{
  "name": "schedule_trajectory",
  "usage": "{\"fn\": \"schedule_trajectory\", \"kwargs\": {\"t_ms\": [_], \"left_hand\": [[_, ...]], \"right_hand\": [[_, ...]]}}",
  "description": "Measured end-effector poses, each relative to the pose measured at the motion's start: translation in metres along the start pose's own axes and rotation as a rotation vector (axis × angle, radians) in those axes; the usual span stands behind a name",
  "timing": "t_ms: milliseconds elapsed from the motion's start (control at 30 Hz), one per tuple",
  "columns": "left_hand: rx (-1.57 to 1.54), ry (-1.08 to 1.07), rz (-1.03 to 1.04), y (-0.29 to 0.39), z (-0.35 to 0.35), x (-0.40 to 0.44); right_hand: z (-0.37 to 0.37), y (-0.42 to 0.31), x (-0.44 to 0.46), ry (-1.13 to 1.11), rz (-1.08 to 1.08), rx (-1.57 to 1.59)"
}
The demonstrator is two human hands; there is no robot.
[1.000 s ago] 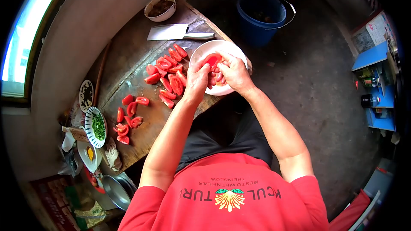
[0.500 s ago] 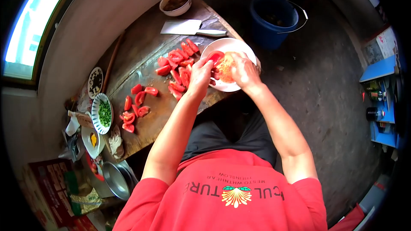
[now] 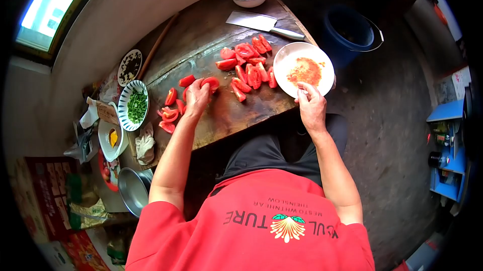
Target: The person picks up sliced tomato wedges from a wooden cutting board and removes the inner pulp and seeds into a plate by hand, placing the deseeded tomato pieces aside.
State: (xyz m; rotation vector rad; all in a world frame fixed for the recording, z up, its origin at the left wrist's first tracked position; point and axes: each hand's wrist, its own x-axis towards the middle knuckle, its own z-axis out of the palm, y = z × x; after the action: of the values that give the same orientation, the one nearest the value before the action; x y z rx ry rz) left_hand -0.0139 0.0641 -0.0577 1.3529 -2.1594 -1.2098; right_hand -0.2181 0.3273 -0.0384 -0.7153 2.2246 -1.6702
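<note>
My left hand [image 3: 197,99] is over the smaller group of tomato wedges on the left of the worktop, its fingers closed on a red tomato wedge [image 3: 211,84]. Around it lie other cut wedges [image 3: 171,96]. At the worktop's right end stands a white plate [image 3: 283,67] with orange-red tomato pulp [image 3: 305,71] spread in its middle. My right hand [image 3: 314,109] is at the plate's near rim, fingers inside the edge and thumb by the rim, apparently pinching it. Between both hands lies a larger heap of tomato wedges [image 3: 254,72].
A cleaver [image 3: 251,20] lies behind the tomatoes, near a bowl of brown food [image 3: 248,3]. To the left are a dish of chopped greens [image 3: 124,104], a plate with dark bits [image 3: 130,68], a white basket [image 3: 106,139] and a cloth [image 3: 145,144]. A blue bucket [image 3: 347,32] stands beyond the right edge.
My left hand has moved left from the plate to the smaller group of wedges. My right hand has drawn back from the pulp to the near rim. The view has shifted.
</note>
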Motion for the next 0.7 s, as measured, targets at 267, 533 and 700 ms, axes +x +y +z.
{"fn": "schedule_trajectory", "kwargs": {"t_ms": [267, 533, 700], "left_hand": [[0.584, 0.324, 0.552, 0.033, -0.01, 0.0], [0.547, -0.021, 0.416, 0.042, 0.03, 0.059], [0.263, -0.139, 0.158, 0.056, 0.026, 0.057]], "right_hand": [[0.018, -0.009, 0.0, -0.079, 0.015, 0.09], [0.012, -0.009, 0.007, -0.089, 0.069, 0.196], [0.013, -0.006, 0.021, -0.162, 0.117, 0.249]]}}
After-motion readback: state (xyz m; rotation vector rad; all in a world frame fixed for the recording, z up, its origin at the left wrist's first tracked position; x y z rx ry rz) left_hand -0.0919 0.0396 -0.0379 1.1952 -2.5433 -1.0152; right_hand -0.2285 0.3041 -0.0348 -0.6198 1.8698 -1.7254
